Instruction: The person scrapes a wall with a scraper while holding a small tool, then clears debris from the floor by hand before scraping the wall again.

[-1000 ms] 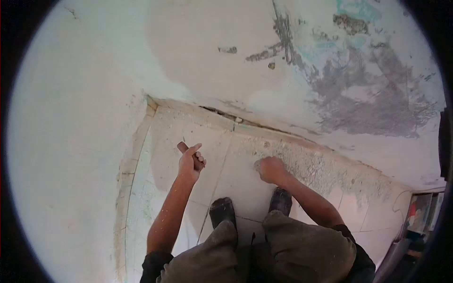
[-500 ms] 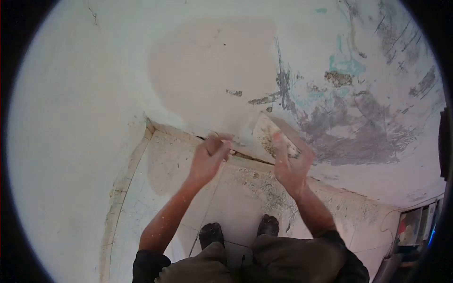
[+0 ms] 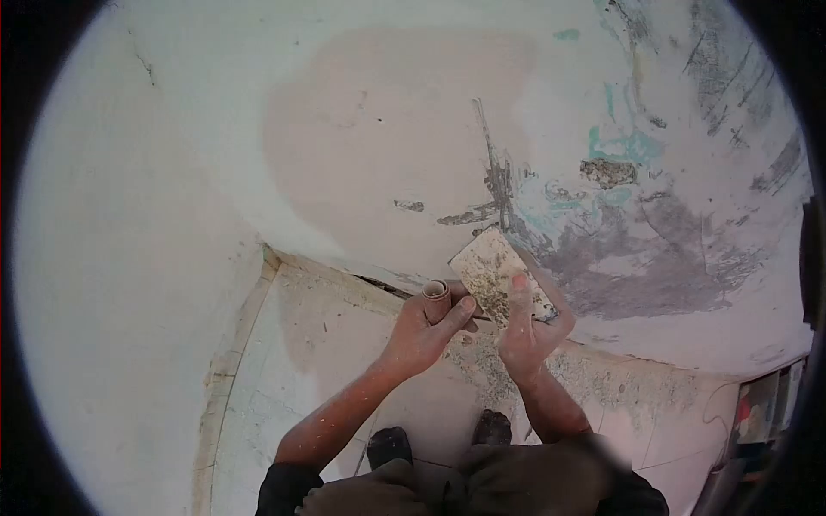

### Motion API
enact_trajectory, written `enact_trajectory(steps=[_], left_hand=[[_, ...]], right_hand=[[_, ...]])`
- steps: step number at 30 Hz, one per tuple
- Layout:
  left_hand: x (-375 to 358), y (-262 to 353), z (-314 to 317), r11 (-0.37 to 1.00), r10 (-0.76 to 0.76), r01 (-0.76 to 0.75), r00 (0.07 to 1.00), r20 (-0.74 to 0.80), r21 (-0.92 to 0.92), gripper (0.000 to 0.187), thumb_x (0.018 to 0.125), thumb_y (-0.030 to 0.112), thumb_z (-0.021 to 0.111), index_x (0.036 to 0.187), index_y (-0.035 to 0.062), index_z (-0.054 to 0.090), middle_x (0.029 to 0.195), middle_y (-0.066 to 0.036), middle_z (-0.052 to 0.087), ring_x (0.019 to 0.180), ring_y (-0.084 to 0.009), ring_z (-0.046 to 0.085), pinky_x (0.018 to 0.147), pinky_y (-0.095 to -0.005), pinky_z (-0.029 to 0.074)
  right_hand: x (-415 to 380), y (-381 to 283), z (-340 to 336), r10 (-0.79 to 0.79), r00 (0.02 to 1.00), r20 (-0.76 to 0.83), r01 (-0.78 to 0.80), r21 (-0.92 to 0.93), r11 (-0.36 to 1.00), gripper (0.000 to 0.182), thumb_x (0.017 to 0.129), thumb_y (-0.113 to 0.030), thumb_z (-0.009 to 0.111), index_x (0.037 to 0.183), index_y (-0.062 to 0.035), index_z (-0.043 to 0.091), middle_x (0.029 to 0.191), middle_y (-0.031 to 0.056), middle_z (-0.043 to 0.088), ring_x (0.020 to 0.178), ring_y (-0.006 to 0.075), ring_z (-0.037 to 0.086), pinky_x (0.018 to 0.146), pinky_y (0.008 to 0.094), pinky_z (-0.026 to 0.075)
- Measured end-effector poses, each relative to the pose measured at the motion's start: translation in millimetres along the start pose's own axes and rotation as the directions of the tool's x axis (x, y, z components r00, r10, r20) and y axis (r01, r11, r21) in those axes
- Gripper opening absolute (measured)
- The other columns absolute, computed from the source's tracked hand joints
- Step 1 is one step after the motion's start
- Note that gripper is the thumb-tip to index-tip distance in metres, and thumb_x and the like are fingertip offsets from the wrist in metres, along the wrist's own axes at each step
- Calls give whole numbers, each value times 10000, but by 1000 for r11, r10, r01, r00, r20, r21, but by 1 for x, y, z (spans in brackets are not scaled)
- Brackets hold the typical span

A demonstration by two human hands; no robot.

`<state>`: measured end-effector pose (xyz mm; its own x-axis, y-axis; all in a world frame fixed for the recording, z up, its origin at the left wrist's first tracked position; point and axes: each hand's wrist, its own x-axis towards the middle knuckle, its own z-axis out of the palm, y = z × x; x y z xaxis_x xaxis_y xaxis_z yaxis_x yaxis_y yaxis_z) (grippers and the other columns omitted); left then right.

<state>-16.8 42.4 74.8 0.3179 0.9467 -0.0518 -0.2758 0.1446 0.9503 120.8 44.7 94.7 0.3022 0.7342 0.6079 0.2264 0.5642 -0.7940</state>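
My left hand (image 3: 413, 335) is closed around a small brown roll (image 3: 436, 301) that looks like rolled sandpaper, its spiral end facing up. Right beside it, my right hand (image 3: 527, 340) grips a flat rectangular sanding block (image 3: 483, 265). The thumb presses on the pale broad face, which is speckled with dark crusted residue, and the fingers behind it are mostly hidden. Both hands are in front of me, near the foot of the patched wall (image 3: 344, 112), with the left thumb close to the block's lower left edge.
Grey rough patches (image 3: 662, 258) and a chipped hole (image 3: 608, 173) mark the wall on the right. Plaster crumbs lie on the dusty floor (image 3: 490, 370) by my feet (image 3: 390, 445). A shelf with things on it (image 3: 761, 413) stands at the far right.
My left hand has moved right and slightly down, towards the block, and the roll in it now shows. My right hand has turned the block's broad face more towards me.
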Motion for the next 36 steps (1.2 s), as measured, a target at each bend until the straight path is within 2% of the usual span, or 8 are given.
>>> enact_trajectory(steps=[2,4,9,11,23,33,34,36], left_hand=[[4,-1,1,996,76,-76,997,-6,54,264,944,224,540,1087,2,534,836,-54,628,699,-81,581,487,-205,358],[5,5,3,997,67,-66,997,-27,44,260,943,223,542,1078,1,538,823,-52,622,686,-84,577,486,-204,358],[7,6,2,1000,20,-19,997,-74,11,262,941,226,541,1069,-2,548,814,-50,610,671,-100,562,523,-223,383],[5,3,-3,986,-70,50,990,-122,-162,273,936,226,540,1075,-9,544,807,-45,593,673,-116,550,566,-249,405],[-21,-31,-12,899,-257,149,941,-220,-412,198,925,180,541,1021,8,532,673,-25,509,631,-142,508,629,-287,417],[-38,-48,-25,906,-323,180,878,-354,-382,195,912,156,538,1030,1,527,662,-15,500,606,-133,499,615,-297,421],[-38,-51,-24,913,-292,129,869,-399,-388,173,908,159,547,1005,17,560,626,-23,497,497,-99,429,453,-237,317],[-41,-50,-27,919,-275,107,864,-421,-379,168,906,156,548,1001,18,559,627,-21,494,514,-106,446,469,-243,338]], right_hand=[[7,-8,1,22,999,32,-22,6,1000,229,895,-110,582,988,94,633,898,99,642,807,136,558,734,273,443],[13,-11,4,29,1000,1,-29,-101,995,220,897,-117,584,973,83,633,879,93,636,799,134,552,729,272,440],[16,-11,7,20,1000,15,-19,-47,999,216,900,-119,581,976,77,628,893,96,630,815,142,549,743,282,437],[16,-14,10,39,999,14,-38,-19,999,218,900,-116,578,985,79,626,913,102,632,832,146,552,756,286,438],[25,-20,13,-135,991,7,135,-75,988,186,879,-55,572,1003,69,633,905,165,657,803,169,608,722,283,479],[26,-23,6,-51,998,35,53,-77,996,173,857,-46,601,984,63,642,874,167,666,783,177,627,712,282,488],[27,-23,5,-30,998,55,34,-72,997,171,855,-46,604,983,61,643,868,166,667,776,176,628,707,280,488],[25,-16,5,-65,997,33,67,-69,995,170,856,-51,605,980,57,645,864,166,666,763,172,626,697,275,486]])
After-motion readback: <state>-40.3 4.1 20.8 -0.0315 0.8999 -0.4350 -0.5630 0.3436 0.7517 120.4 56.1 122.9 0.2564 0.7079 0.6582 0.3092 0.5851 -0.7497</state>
